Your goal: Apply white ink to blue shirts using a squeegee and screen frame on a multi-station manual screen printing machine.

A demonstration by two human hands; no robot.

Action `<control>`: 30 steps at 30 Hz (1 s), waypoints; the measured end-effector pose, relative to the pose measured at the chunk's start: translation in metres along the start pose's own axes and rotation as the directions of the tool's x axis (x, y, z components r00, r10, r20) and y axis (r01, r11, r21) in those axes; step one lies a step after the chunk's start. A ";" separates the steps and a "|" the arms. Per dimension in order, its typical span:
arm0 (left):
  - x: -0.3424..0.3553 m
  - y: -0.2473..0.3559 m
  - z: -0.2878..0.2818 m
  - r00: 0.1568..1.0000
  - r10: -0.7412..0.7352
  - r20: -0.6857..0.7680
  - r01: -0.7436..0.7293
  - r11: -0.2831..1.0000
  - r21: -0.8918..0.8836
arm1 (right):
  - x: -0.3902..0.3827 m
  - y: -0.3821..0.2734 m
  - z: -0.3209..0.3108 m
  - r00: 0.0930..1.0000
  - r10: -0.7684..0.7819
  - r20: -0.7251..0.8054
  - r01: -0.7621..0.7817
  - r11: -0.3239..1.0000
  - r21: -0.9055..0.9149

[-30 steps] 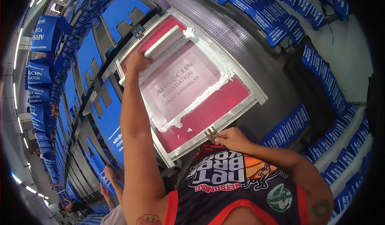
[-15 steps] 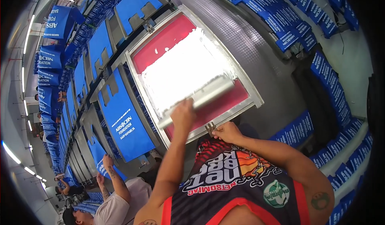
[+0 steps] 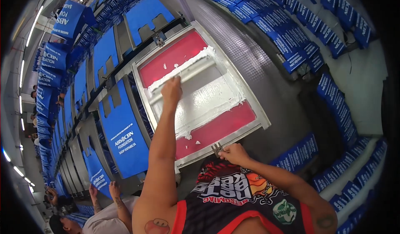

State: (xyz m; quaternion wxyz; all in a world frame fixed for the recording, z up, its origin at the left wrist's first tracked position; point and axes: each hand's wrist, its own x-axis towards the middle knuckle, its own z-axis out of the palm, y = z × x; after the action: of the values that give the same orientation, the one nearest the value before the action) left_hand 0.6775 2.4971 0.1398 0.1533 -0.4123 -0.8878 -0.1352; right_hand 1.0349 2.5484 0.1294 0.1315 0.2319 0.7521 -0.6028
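Note:
My left hand (image 3: 171,90) grips a long pale squeegee (image 3: 193,70) near the far part of a screen-printing frame (image 3: 260,119). The frame's screen has red bands (image 3: 233,119) at both ends and a lighter middle coated with white ink, which lies in thick ridges (image 3: 227,105) along the middle's edges. My right hand (image 3: 233,154) is closed on a small metal bracket (image 3: 216,150) at the frame's near edge, with my thumb pressed on it.
Rows of blue printed cut-out pieces lie on slanted boards (image 3: 121,130) to the left and on racks (image 3: 339,105) to the right. A grey bench surface (image 3: 250,63) runs beside the frame. A co-worker (image 3: 106,219) at the lower left handles a blue piece (image 3: 98,171).
My left hand and the squeegee swept toward the near edge, spreading white ink, then back toward the far edge, leaving a thinner coat. My right hand stayed on the bracket.

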 end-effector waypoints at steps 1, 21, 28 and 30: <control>-0.020 0.011 0.014 0.999 0.049 -0.011 -0.049 0.999 -0.014 | 0.001 0.000 -0.003 0.998 0.055 0.011 -0.055 0.998 -0.012; -0.112 -0.130 -0.051 0.528 -0.558 0.640 0.640 -0.234 -0.732 | 0.096 0.069 -0.172 0.818 0.355 -0.452 -0.170 0.901 0.399; -0.095 -0.063 -0.100 0.606 -0.526 0.597 0.634 -0.133 -0.761 | 0.029 0.007 -0.185 0.762 0.211 -0.612 -0.185 0.977 0.106; -0.080 -0.028 -0.100 0.655 -0.499 0.568 0.607 -0.101 -0.788 | 0.008 0.013 -0.215 0.754 0.228 -0.616 -0.148 0.973 0.179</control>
State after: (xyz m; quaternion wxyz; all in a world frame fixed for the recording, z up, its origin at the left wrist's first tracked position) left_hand 0.7211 2.3879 0.1980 -0.2464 -0.0096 -0.6877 -0.6828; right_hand 1.0528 2.7598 0.1656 -0.0829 0.5029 0.6877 -0.5170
